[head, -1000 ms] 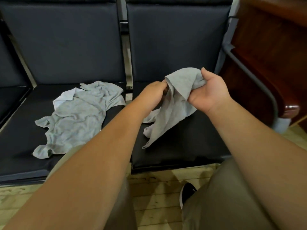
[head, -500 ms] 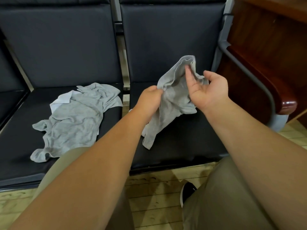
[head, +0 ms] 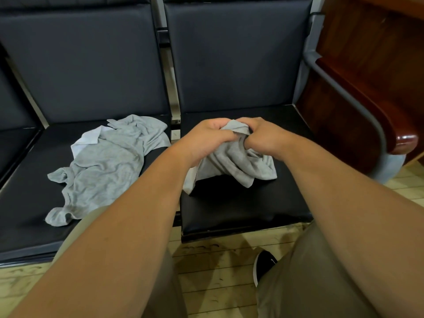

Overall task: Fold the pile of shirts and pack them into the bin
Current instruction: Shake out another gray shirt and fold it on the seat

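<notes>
Two grey shirts [head: 107,161] [head: 234,158], two hands [head: 205,138] [head: 263,136], one black shoe [head: 263,265]

Soft, rather dim light leaves a dark shadow on the seat [head: 241,210] just under the left hand [head: 206,138] and right hand [head: 263,136], a small glare on the wooden armrest [head: 406,141] to their right, and straight lines bend at the edges.

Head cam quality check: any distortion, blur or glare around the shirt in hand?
Head view: wide-angle distortion bows the seat backs; left hand, right hand and held shirt look sharp; light is soft, even; only glare is a small spot on the wooden armrest end.
</notes>
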`<state>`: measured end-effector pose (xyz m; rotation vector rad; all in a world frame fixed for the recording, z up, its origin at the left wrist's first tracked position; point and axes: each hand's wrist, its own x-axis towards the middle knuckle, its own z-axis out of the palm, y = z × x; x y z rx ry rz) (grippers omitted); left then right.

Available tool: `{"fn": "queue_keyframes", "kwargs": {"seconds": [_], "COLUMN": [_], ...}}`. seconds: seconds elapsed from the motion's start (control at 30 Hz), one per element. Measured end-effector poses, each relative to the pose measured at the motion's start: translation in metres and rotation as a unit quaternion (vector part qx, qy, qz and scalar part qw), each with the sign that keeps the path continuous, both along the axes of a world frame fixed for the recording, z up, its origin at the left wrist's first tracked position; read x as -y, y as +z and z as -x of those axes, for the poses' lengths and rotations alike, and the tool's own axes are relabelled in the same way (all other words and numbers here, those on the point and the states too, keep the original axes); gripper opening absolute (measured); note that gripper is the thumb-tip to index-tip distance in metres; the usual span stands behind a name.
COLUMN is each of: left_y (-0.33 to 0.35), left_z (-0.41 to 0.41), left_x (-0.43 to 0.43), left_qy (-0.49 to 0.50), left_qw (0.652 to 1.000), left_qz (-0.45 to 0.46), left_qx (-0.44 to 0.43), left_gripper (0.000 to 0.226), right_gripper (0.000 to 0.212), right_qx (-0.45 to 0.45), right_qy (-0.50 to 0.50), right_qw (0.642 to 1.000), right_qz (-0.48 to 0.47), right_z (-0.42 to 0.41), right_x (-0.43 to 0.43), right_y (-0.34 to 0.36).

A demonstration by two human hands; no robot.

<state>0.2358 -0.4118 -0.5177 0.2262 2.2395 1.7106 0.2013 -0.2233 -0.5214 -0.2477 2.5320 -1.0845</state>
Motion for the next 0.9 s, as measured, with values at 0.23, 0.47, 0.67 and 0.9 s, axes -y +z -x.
{"fn": "queue_keyframes", "kwargs": {"seconds": [0.23, 0.47, 0.67, 0.9], "left_y": [0.003, -0.008, -0.018, -0.027], "left_z": [0.001, 0.012, 0.022, 0.024], "left_x": [0.011, 0.014, 0.025, 0.053], "left_qy": [0.028, 0.085, 0.114, 0.154], "left_qw": [0.997, 0.973, 0.930, 0.843], "left_qz": [0.052, 0.141, 0.297, 0.506], "left_qx": [-0.056, -0.160, -0.183, -0.097], "left_gripper": [0.018, 0.018, 0.014, 0.033], "right_gripper": [0.010, 0.021, 0.013, 0.032], "right_qx": [-0.037, -0.121, -0.172, -0.141], "right_qy": [-0.005, -0.074, -0.086, -0.017], "right_qw": [0.999, 0.988, 0.981, 0.986], "right_qz": [0.012, 0.062, 0.002, -0.093], "right_z": [0.002, 0.008, 0.007, -0.009], "right_x": [-0.005, -0.010, -0.018, -0.021], "right_y": [0.003, 0.002, -0.002, -0.002]}}
